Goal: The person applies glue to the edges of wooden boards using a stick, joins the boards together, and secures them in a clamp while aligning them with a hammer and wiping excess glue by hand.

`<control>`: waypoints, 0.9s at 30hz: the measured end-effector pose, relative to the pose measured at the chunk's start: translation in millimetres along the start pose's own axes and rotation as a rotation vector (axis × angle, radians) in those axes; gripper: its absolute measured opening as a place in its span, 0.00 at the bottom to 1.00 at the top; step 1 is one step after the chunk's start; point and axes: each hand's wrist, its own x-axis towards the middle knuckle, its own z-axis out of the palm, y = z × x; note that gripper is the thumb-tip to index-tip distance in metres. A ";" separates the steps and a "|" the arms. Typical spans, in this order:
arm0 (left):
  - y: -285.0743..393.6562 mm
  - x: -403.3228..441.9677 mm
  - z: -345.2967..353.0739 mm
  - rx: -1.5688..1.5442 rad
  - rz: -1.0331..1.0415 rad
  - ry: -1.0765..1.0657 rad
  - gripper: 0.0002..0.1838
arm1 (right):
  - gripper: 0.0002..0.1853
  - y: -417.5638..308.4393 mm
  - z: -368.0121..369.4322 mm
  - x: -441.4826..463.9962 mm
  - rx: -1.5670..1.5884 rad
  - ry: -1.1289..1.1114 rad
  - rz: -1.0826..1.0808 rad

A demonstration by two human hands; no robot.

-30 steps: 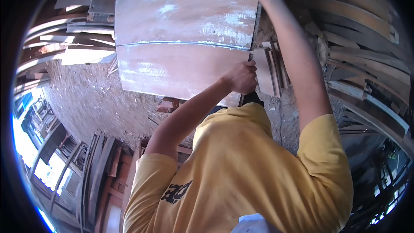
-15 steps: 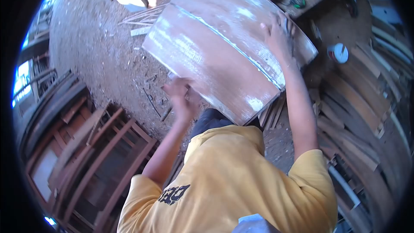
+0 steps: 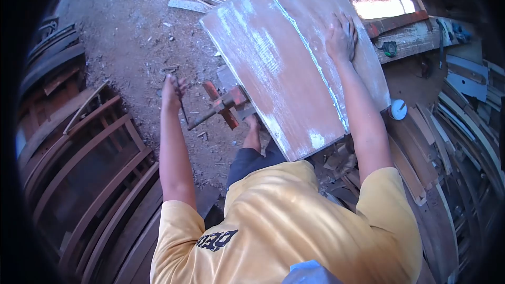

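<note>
Resting right, reaching left

The large brown, white-smeared wooden panel (image 3: 263, 73) slants before me, steeper in view than half a second ago. A red metal screw clamp (image 3: 228, 108) now shows alongside. My right hand (image 3: 342, 41) stays spread on the panel, gripping nothing; my left hand (image 3: 171, 93), farther out, half-curls near the clamp's thin dark bar (image 3: 185, 114), hold unclear.

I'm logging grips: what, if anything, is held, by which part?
The left hand is at the upper end of the clamp handle, grip unclear; the right hand lies flat on the board, gripping nothing.
</note>
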 end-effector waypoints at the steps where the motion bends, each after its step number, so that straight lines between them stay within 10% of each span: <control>1: 12.5 5.6 -1.0 0.007 0.057 -0.009 0.29 | 0.24 1.1 -0.8 1.3 -0.018 -0.005 -0.008; 5: 45.3 -90.1 4.4 -0.308 0.260 0.208 0.31 | 0.25 0.2 4.7 0.0 -0.015 -0.023 0.019; 16: -18.0 -232.5 -36.2 -0.512 0.589 -0.424 0.27 | 0.25 -4.3 2.4 1.8 -0.016 -0.042 0.035; 20: 14.5 -269.4 -24.5 -0.487 0.335 -0.206 0.15 | 0.25 -3.7 2.9 4.8 -0.012 -0.036 0.031; 23: 56.9 -249.1 -51.2 -0.271 -0.481 -0.338 0.42 | 0.25 -1.4 6.4 1.4 -0.037 -0.038 0.017; 27: 99.7 -226.9 1.8 0.115 -0.746 -0.273 0.45 | 0.27 11.0 1.5 9.7 -0.081 -0.125 -0.039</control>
